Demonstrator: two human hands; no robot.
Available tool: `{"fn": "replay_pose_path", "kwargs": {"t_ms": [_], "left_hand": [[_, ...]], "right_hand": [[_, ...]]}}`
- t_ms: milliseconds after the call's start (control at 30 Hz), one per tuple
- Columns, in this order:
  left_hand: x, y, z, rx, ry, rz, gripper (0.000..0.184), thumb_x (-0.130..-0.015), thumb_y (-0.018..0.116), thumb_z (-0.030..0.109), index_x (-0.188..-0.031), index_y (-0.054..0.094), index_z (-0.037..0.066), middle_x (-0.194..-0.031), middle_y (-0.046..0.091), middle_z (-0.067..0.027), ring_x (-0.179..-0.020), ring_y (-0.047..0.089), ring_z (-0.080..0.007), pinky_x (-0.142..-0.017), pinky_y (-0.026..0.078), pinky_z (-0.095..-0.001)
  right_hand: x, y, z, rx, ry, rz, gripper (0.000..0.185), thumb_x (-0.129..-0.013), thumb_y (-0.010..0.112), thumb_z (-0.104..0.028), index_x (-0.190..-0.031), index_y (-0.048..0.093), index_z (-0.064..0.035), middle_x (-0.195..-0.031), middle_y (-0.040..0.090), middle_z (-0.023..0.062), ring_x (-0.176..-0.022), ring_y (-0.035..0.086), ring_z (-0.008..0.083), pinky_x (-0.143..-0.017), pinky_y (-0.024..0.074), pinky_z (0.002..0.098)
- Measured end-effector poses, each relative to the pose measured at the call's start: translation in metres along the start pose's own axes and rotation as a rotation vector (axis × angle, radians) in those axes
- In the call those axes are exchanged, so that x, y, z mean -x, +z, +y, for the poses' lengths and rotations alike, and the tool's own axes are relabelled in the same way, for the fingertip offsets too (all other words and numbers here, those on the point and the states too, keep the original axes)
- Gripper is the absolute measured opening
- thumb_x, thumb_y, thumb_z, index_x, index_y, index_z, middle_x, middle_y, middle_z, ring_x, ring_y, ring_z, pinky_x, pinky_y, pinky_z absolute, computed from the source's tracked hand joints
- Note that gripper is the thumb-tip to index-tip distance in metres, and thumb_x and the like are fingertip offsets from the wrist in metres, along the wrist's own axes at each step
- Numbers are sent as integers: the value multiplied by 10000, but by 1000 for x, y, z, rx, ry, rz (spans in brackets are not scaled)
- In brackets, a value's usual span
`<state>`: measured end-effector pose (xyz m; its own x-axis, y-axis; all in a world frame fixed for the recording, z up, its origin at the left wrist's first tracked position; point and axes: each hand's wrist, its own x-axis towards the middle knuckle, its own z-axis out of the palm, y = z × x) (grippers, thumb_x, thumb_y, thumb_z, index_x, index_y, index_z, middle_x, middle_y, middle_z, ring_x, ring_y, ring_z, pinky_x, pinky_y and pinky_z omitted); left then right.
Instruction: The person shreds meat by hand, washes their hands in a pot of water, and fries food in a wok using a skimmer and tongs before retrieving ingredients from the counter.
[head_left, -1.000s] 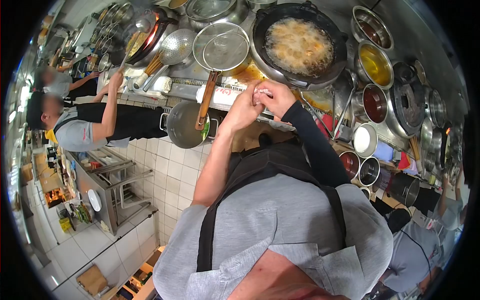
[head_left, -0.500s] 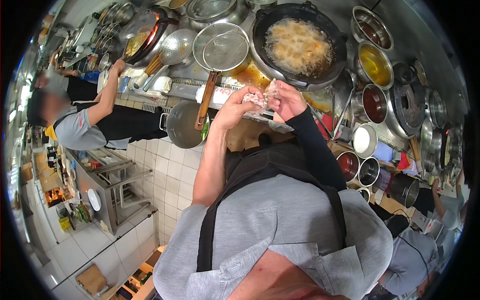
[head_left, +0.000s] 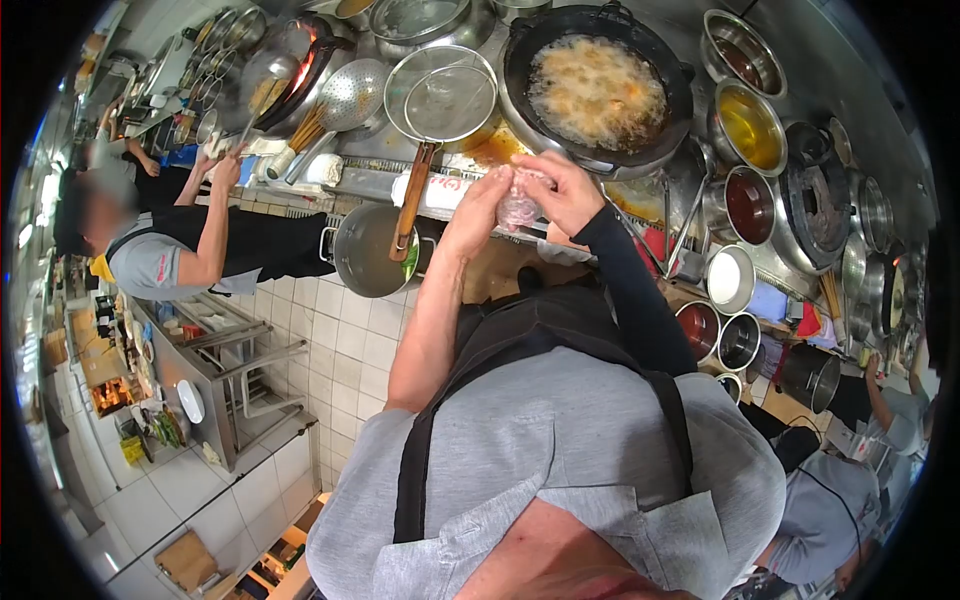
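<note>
Between my hands, near the stove's front edge, is a clear plastic bag point(head_left: 519, 208) with something pale pinkish inside. My left hand point(head_left: 482, 208) grips its left side with the fingers bent at the top. On the other side, my right hand point(head_left: 568, 193) pinches the bag's upper part. Just beyond them a black wok point(head_left: 520, 75) holds bubbling oil with golden pieces point(head_left: 598, 92) frying in it. To the left, a wire strainer point(head_left: 441, 94) rests with its wooden handle point(head_left: 412, 205) pointing toward me, over a metal pot point(head_left: 378, 262).
Bowls of yellow oil point(head_left: 750, 127) and dark red sauce point(head_left: 749, 207) stand at the right. At the left a co-worker point(head_left: 160, 255) stands by a flaming wok point(head_left: 300, 85). A perforated ladle point(head_left: 353, 93) lies between. Another person point(head_left: 825, 510) is at the lower right.
My hands have come together around the bag after being apart half a second ago, and the bag now hangs lower between them. The co-worker's arms have shifted at the left wok.
</note>
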<state>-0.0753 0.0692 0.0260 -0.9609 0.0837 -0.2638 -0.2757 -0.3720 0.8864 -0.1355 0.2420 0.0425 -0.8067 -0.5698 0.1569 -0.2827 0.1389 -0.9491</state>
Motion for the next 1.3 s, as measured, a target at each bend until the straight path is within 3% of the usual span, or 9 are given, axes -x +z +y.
{"fn": "replay_pose_path", "kwargs": {"t_ms": [33,167,300,400,500,600,800,1133,1300], "left_hand": [[-3,-3,-3,31,17,41,370,-1060,420,381,-1118,585,55,-902,604,-8,-719,567,-60,-540,468,-234],[-3,-7,-4,-6,65,102,388,-1066,398,379,-1160,585,52,-920,624,-9,-718,585,-71,-537,463,-243],[-2,6,7,-194,110,161,364,-1066,405,371,-1124,593,65,-865,608,-2,-655,551,-59,-502,439,-228],[-11,-2,-1,-215,162,158,311,-1060,446,331,-1110,594,62,-847,604,1,-644,535,-49,-518,431,-215],[-13,-8,-8,-31,155,128,259,-1052,480,279,-1095,595,52,-846,608,5,-651,536,-44,-545,433,-209],[-12,-6,-3,123,124,85,227,-1048,485,239,-1083,595,43,-871,634,-8,-690,579,-54,-585,467,-215],[-7,-5,7,324,92,-9,221,-1034,499,215,-1116,590,31,-1015,685,-72,-860,674,-123,-721,552,-263],[-9,-20,-3,296,113,87,169,-956,614,128,-1105,601,51,-981,668,-39,-864,672,-131,-709,596,-306],[-3,-8,1,326,74,148,149,-963,601,120,-1099,598,60,-965,655,-17,-805,649,-102,-666,574,-285]], "right_hand": [[-4,3,6,-46,-50,153,325,-875,717,-211,-1101,678,19,-958,642,151,-875,651,232,-772,500,318],[-4,2,16,171,-1,74,359,-812,747,-269,-1013,676,20,-934,646,176,-876,644,328,-776,502,388],[-9,20,13,225,-85,25,270,-794,728,-220,-966,675,-19,-887,644,177,-834,630,357,-731,492,398],[-8,23,22,112,-58,143,194,-852,694,-191,-923,674,-11,-785,644,112,-748,642,277,-674,498,360],[-6,23,29,-463,301,91,131,-923,647,-154,-903,663,-25,-711,614,24,-674,615,157,-620,490,291],[-2,16,40,-849,421,35,95,-974,606,-139,-953,643,-54,-783,610,-25,-686,577,77,-597,471,242],[5,17,28,-1377,372,83,104,-1001,559,-129,-1062,604,-58,-956,625,24,-772,584,109,-629,461,251],[8,-25,19,-1287,90,58,229,-1000,530,-170,-1085,588,35,-1034,650,141,-921,621,214,-750,492,358],[6,-32,33,-1110,333,374,207,-970,599,-146,-1066,611,37,-991,671,183,-792,685,237,-689,593,314]]}}
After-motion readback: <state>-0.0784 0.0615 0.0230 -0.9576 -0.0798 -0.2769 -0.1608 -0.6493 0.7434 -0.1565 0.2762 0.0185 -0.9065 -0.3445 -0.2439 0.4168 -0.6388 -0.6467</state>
